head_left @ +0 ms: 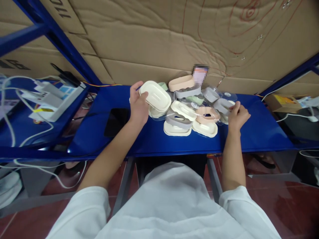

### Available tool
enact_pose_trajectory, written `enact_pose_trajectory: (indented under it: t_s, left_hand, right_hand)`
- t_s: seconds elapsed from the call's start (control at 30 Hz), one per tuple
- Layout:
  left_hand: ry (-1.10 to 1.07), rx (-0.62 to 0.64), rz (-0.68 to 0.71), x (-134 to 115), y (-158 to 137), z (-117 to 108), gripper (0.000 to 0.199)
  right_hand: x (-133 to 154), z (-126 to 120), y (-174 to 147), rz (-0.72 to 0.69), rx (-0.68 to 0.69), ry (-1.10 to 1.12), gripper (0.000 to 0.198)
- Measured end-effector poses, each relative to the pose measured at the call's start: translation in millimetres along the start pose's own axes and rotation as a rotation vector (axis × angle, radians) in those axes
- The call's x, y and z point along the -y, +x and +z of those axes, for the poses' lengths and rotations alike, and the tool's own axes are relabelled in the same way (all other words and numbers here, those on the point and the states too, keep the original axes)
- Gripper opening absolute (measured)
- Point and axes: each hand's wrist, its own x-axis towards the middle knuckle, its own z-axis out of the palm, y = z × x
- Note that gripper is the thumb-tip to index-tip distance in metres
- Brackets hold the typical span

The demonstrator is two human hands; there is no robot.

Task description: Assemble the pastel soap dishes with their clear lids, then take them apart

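"What is behind the table?"

"A wall of brown corrugated cardboard (139, 39) with curving red lines on its right part. In front runs a glossy blue table (259, 134), above a floor of dark red tiles (286, 202)."

"And across it, from the left?"

"At far left, a white plastic power strip (61, 102) with plugs and looping white cables. Next, a flat black phone (116, 122) lies on the blue surface. The middle has a loose heap: a peach oval band (179, 83) at the far side, a grey slotted piece (178, 121) nearer, cream rounded trays (204, 128) along the near edge, clear plastic among them. On the right, beyond the blue frame, sits a small open cardboard box (282, 104)."

"The hands?"

"The left hand (140, 107) is narrowed on a cream rounded-rectangular dish (157, 97), thumb over the rim, holding it tilted above the heap's left end."

"And the right one?"

"The right hand (238, 116) is at the heap's right end, fingers curled in, just beside a smooth grey piece (222, 105). I cannot tell whether it grips anything."
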Motion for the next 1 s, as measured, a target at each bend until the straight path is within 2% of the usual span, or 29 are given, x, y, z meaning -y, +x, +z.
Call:
enact_pose_trajectory:
  t_s: [0.07, 0.23, 0.3, 0.47, 0.57, 0.63, 0.7, 0.8, 0.87, 1.0]
  left_hand:
    - [0.013, -0.029, -0.008, 0, 4, -2, 0.056]
    - [-0.026, -0.097, 0.02, 0, 14, -7, 0.048]
    - [-0.048, -0.112, 0.029, 2, 16, -8, 0.049]
    - [-0.006, -0.047, 0.008, 5, 24, -16, 0.052]
    - [0.001, -0.055, 0.047, 2, 42, -32, 0.064]
    - [-0.008, -0.07, 0.092, -2, 61, -46, 0.077]
    - [-0.001, -0.1, 0.077, -6, 82, -62, 0.084]
    - [0.055, -0.121, 0.016, -7, 104, -80, 0.077]
    - [0.097, -0.125, -0.01, -6, 109, -89, 0.076]
    - [0.21, -0.164, -0.054, -7, 104, -102, 0.073]
  right_hand:
    - [1, 2, -4, 0.005, 0.035, 0.039, 0.07]
    - [11, 1, -8, 0.017, 0.015, 0.102, 0.064]
    - [19, 0, -10, -0.02, 0.043, 0.128, 0.058]
    - [44, -1, -12, -0.202, 0.168, 0.157, 0.049]
    - [56, -3, -6, -0.34, 0.263, 0.178, 0.046]
    - [60, -2, 2, -0.395, 0.324, 0.171, 0.046]
    - [61, 2, 11, -0.431, 0.38, 0.149, 0.046]
    - [58, 12, 22, -0.48, 0.468, 0.133, 0.045]
    - [54, 19, 26, -0.505, 0.497, 0.139, 0.043]
    - [53, 33, 36, -0.521, 0.437, 0.106, 0.039]
